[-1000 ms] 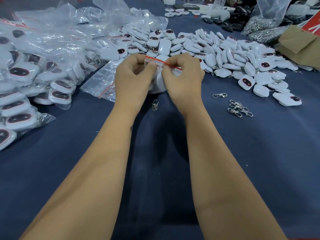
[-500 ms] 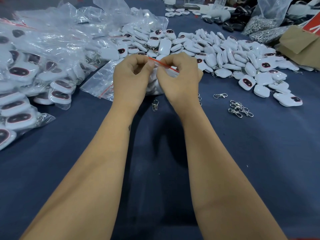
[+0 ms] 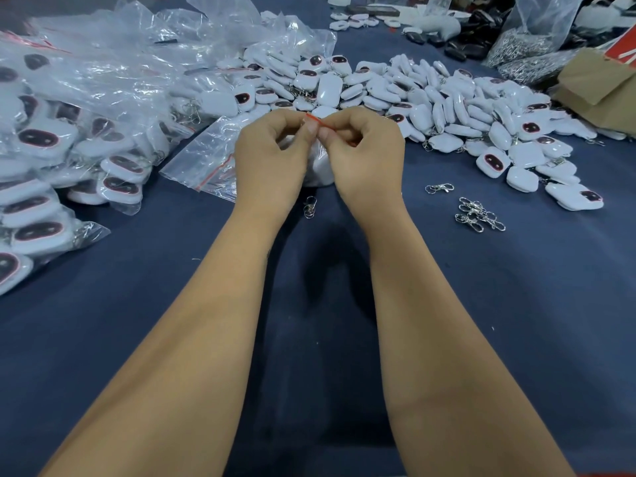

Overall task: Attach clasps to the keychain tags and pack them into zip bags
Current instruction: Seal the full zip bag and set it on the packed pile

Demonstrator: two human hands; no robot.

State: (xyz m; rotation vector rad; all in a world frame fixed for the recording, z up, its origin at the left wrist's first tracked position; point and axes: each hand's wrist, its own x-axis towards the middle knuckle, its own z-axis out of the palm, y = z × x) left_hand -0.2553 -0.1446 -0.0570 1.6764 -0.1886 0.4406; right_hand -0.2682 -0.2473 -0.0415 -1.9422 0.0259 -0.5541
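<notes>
Two bare forearms reach up the middle of a bench [image 3: 481,304] covered in dark blue cloth. The left hand [image 3: 270,156] and right hand [image 3: 370,156] meet near its centre, thumbs and fingers pinching the red seal strip of a small zip bag [image 3: 318,170] with a white tag inside. Loose metal clasps [image 3: 480,215] lie to the right. Beyond, a heap of white tags [image 3: 447,108] spreads toward the far edge; packed bags [image 3: 51,149] pile along the left edge.
</notes>
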